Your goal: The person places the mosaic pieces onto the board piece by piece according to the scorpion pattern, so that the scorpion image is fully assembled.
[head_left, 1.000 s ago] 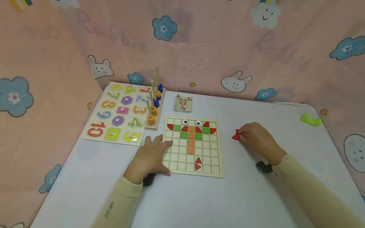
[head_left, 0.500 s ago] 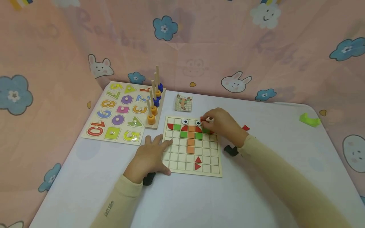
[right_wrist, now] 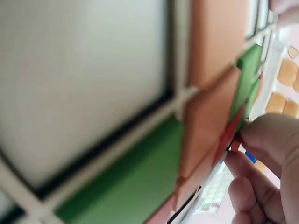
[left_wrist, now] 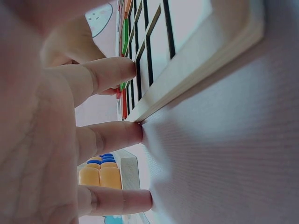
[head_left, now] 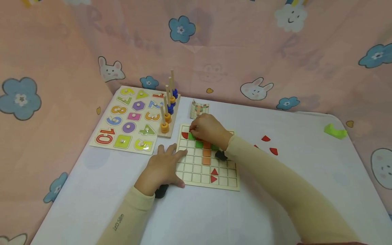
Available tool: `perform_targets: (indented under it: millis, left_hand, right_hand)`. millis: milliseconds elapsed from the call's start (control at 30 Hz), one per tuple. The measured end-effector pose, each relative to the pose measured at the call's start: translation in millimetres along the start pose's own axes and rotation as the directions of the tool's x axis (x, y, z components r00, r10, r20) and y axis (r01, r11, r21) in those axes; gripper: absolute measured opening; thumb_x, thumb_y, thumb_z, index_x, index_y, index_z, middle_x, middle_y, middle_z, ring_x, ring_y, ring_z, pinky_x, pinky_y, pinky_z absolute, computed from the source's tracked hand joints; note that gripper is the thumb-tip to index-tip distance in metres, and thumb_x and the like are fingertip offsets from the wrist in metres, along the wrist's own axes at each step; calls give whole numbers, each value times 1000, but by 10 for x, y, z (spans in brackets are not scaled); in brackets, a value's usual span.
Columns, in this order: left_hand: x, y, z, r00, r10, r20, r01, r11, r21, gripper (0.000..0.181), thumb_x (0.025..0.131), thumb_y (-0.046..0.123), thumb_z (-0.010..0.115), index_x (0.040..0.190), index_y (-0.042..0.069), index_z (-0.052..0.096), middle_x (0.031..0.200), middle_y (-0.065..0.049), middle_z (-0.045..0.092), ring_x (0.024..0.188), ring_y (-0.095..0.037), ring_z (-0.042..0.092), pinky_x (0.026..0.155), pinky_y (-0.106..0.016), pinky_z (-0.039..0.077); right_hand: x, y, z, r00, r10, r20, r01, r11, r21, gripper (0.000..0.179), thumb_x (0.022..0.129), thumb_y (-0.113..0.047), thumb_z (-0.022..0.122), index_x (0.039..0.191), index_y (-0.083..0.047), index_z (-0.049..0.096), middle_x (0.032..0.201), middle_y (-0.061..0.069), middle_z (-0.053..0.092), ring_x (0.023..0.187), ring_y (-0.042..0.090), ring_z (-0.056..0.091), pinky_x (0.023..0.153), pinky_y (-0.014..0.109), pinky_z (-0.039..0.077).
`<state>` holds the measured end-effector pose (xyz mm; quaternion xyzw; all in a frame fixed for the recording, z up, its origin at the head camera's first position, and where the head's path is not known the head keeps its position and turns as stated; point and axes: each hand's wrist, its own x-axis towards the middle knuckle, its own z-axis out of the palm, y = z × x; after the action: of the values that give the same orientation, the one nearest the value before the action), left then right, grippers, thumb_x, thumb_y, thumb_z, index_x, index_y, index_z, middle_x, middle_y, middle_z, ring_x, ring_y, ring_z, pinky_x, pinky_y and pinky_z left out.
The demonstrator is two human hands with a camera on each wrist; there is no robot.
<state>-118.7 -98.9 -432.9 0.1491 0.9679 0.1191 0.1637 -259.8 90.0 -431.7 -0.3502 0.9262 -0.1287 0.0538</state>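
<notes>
A wooden grid board [head_left: 197, 169] lies on the table, with red, green and orange pieces set in its squares. My left hand [head_left: 162, 169] rests at its left edge with fingers spread; in the left wrist view one fingertip overlaps the grid and two others touch down beside the rim. Over the board's upper left squares, my right hand [head_left: 211, 131] pinches a small red piece [right_wrist: 236, 144] between thumb and finger. That hand hides much of the top rows. Two red triangles [head_left: 213, 172] sit low on the board, and an orange column [head_left: 206, 156] runs down its middle.
Several red quarter-circle pieces [head_left: 274, 151] lie right of the board, near my right sleeve. A number puzzle board [head_left: 122, 126] and a peg stand with rings [head_left: 164, 127] stand left. Behind the grid is a small pattern card [head_left: 194, 109]; a green piece [head_left: 335, 131] lies far right.
My right hand has moved left from the loose red pieces, across the board's top right corner, to its top left, carrying a red piece. My left hand stays at the board's edge.
</notes>
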Motion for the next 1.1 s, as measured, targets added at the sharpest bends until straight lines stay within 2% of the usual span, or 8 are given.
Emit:
perform_targets:
  millis: [167, 300, 433, 567, 800, 867, 967, 1100]
  left_hand:
    - [9, -3, 6, 1000, -7, 1, 7, 1000, 0, 113, 59, 54, 102, 157, 26, 53, 164, -17, 39, 124, -41, 41, 74, -45, 53]
    - [15, -5, 7, 1000, -15, 8, 15, 1000, 1, 114, 59, 54, 102, 158, 27, 53, 165, -17, 38, 124, -41, 41, 74, -44, 53]
    - [12, -1, 5, 1000, -15, 11, 15, 1000, 1, 113, 60, 54, 102, 158, 27, 53, 164, -17, 39, 124, -41, 41, 74, -44, 53]
    - [4, 7, 4, 1000, -12, 9, 12, 1000, 2, 114, 59, 55, 102, 158, 27, 53, 164, -17, 39, 124, -41, 41, 73, -44, 53]
    - [10, -4, -9, 1000, -15, -2, 15, 1000, 0, 113, 59, 54, 102, 157, 26, 54, 163, -17, 39, 120, -40, 42, 71, -42, 52]
    - [7, 2, -15, 1000, -17, -2, 17, 1000, -1, 112, 60, 53, 102, 157, 26, 54, 164, -17, 39, 121, -40, 42, 72, -42, 52]
    - [1, 18, -20, 1000, -19, -1, 19, 1000, -18, 112, 60, 51, 103, 157, 25, 54, 164, -17, 39, 120, -39, 42, 72, -41, 52]
    - [-14, 43, -21, 1000, -26, 9, 26, 999, -37, 111, 59, 48, 104, 156, 24, 55, 164, -17, 39, 120, -39, 42, 72, -41, 51]
  right_hand:
    - [-27, -43, 25, 1000, -22, -20, 18, 987, -157, 16, 101, -19, 73, 109, -14, 86, 106, 2, 79, 101, 25, 68, 91, 45, 54]
    - [-66, -102, 2, 1000, 13, 13, -10, 979, -204, 21, 104, -17, 67, 116, -16, 84, 116, 4, 77, 112, 28, 65, 98, 51, 51]
    - [-91, -154, -13, 998, 50, 42, -40, 978, -205, 26, 105, -16, 62, 123, -15, 82, 124, 6, 75, 123, 31, 61, 106, 54, 46]
    - [-101, -172, -7, 997, 75, 35, -67, 979, -193, 27, 106, -16, 61, 123, -16, 81, 126, 6, 74, 129, 32, 58, 106, 55, 44]
    - [-120, -108, -41, 986, 163, 26, -160, 983, -89, 28, 107, -22, 59, 125, -20, 80, 137, 4, 67, 129, 32, 54, 107, 59, 40]
    - [-193, -66, -106, 977, 211, -1, -211, 977, -30, 28, 107, -25, 60, 127, -19, 78, 139, 6, 65, 129, 33, 54, 107, 59, 40]
    - [-425, 23, -197, 948, 311, -61, -309, 950, 42, 32, 106, -30, 63, 130, -14, 75, 141, 10, 65, 130, 36, 53, 108, 59, 40]
    - [-922, 253, -232, 872, 476, -117, -469, 880, 79, 40, 105, -32, 64, 134, -5, 71, 140, 19, 65, 130, 42, 53, 110, 59, 41]
